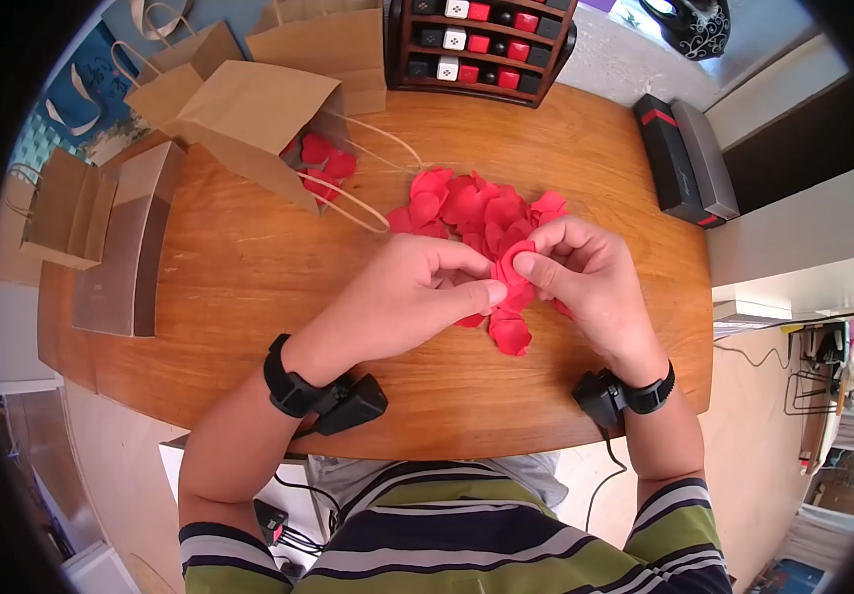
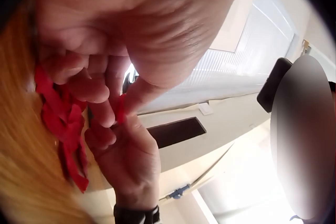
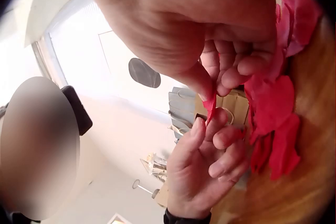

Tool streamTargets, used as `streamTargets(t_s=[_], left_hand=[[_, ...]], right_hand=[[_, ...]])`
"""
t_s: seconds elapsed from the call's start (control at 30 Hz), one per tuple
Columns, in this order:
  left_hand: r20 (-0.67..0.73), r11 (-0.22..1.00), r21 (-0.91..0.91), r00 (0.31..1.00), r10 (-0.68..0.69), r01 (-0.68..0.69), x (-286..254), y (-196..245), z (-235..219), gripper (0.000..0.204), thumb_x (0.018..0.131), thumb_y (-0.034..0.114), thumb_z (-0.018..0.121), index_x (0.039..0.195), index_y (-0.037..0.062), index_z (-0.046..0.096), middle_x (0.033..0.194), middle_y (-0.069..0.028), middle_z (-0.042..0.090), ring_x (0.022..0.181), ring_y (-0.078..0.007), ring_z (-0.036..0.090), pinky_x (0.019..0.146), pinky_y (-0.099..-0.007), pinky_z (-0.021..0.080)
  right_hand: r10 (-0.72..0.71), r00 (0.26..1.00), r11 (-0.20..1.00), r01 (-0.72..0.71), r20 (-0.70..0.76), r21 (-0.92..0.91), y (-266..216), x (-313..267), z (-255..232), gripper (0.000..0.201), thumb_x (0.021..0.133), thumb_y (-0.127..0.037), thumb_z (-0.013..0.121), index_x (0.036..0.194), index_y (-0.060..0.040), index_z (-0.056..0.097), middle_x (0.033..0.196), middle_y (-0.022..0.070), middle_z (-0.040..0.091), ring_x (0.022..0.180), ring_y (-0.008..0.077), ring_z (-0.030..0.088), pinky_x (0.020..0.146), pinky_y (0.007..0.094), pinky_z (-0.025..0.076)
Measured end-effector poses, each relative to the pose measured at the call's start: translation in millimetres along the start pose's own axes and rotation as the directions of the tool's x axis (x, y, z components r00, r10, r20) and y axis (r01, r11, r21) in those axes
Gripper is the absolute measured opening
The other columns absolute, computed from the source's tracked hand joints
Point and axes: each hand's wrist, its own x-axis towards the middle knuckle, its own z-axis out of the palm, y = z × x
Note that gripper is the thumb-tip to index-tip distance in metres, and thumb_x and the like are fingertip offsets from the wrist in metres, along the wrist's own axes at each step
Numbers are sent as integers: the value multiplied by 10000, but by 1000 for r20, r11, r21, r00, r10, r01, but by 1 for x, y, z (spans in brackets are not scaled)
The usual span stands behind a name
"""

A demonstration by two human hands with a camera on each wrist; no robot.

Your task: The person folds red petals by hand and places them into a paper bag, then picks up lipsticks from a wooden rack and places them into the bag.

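Both hands meet over a heap of red artificial petals (image 1: 466, 206) on the wooden table. My left hand (image 1: 397, 295) pinches one side of a red petal (image 1: 512, 265) between thumb and index finger. On its other side, my right hand (image 1: 590, 282) pinches it, the thumb pressed flat on top. From the right wrist, the petal (image 3: 209, 107) appears as a thin upright strip between the two hands' fingertips. One loose petal (image 1: 510, 334) lies nearer the table's front edge, below the hands. Part of the heap is hidden behind the fingers.
A brown paper bag (image 1: 249, 114) lies on its side at the back left, petals (image 1: 326, 163) in its mouth. Another small bag (image 1: 70, 208) and a flat box (image 1: 130, 257) stand left. A wooden rack (image 1: 481, 45) is behind; a black case (image 1: 674, 158) sits back right.
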Motion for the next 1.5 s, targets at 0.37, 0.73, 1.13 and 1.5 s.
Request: streamTargets(t_s=[0.37,0.73,1.13,1.5], left_hand=[[-58,997,69,998,-20,24,2,-2,-1,190,1003,210,730,1020,22,741,779,49,640,634,-30,527,564,-219,412],[-75,998,63,997,-10,14,3,-5,-1,187,1002,208,729,1020,22,740,777,44,647,620,-28,523,553,-215,412],[-37,997,76,999,5,-2,1,-2,0,192,1001,220,732,1064,40,756,804,46,671,660,-14,542,565,-208,425],[-35,998,47,999,38,-36,2,-4,2,172,974,160,764,1076,22,752,852,24,716,680,-3,569,571,-193,431]], right_hand=[[-21,988,998,29,-156,53,-2,-2,-3,101,995,-125,739,1029,-31,718,895,-10,719,735,35,591,652,202,472],[-29,999,999,30,-18,16,-8,-6,3,68,954,6,748,996,-12,698,911,-2,725,823,40,650,724,213,534],[10,999,992,-14,-32,-122,-4,-4,6,90,937,-3,773,988,1,699,891,-8,716,772,28,635,687,198,520],[-28,1000,996,28,-8,-79,2,-5,7,92,931,0,779,952,-19,691,882,-22,699,783,26,631,682,196,512]])
